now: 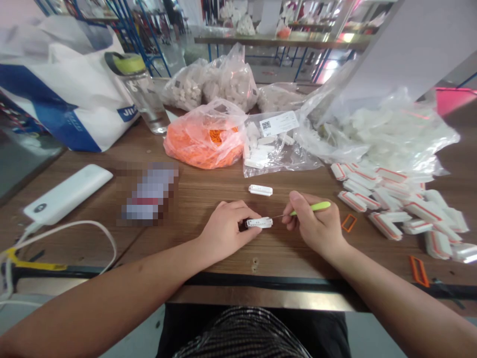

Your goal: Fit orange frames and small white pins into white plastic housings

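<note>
My left hand rests on the wooden table and pinches a small white plastic connector. My right hand grips a green-handled pick tool, whose thin metal tip points at the connector's right end. A second white connector lies loose just behind the hands. An orange rectangular seal ring lies right of my right hand.
A pile of white connectors with orange seals spreads at the right. Behind are a bag of orange rings, a clear bag of white parts, a water bottle and a white-blue bag. A white power bank lies left.
</note>
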Demonstrator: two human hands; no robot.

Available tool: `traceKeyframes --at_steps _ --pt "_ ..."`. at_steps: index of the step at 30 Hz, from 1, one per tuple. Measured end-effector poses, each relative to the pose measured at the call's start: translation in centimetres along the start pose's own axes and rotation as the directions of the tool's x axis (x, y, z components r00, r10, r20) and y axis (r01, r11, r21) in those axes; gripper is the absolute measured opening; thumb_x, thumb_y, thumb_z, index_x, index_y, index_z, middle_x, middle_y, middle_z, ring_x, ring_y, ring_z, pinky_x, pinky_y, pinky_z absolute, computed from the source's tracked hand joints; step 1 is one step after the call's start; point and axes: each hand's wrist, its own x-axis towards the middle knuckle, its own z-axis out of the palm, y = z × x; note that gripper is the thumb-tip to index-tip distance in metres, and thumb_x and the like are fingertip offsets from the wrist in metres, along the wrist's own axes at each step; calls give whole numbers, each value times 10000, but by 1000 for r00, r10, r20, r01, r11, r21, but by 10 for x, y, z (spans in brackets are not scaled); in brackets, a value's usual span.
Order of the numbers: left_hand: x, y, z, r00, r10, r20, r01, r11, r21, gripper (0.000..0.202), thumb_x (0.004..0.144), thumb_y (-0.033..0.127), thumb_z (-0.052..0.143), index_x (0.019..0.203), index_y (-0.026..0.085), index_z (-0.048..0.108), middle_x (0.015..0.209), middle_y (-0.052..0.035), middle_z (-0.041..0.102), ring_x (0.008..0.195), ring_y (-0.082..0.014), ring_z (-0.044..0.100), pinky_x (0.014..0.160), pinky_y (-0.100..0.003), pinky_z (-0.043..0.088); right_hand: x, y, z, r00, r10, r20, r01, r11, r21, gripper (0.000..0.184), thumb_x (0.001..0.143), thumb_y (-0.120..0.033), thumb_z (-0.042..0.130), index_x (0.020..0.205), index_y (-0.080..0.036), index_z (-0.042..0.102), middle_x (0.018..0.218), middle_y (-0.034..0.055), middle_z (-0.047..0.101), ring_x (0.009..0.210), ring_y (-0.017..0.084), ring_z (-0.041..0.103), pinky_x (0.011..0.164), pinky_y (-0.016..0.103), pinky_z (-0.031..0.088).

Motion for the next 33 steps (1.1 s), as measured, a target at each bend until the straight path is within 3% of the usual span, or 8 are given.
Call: traceKeyframes --at_steps 24,28,33 --pt "0 2 -1 1000 -6 2 6 1000 0 127 805 270 678 929 252 704 833 12 675 740 -159 596 765 -340 389 2 -2 0 999 28 -21 -28 999 -26 485 858 -532 523 558 -159 600 451 21 599 347 99 537 349 195 440" --pt "0 2 -1 1000 3 -11 -4 1000 -6 127 804 268 684 928 248 705 838 11 676 741 -156 596 768 -340 386 4 1 0 998 65 0 -64 997 -48 475 860 -533 523 581 -158 604 457 19 604 353 105 550 355 196 441" --pt "0 2 -1 1000 -13 0 13 1000 5 127 809 272 678 930 243 704 843 12 667 729 -153 588 764 -344 374 3 -3 1 999 20 45 -15 994 -107 453 895 -474 487 575 -166 579 462 4 589 360 96 544 372 196 438"
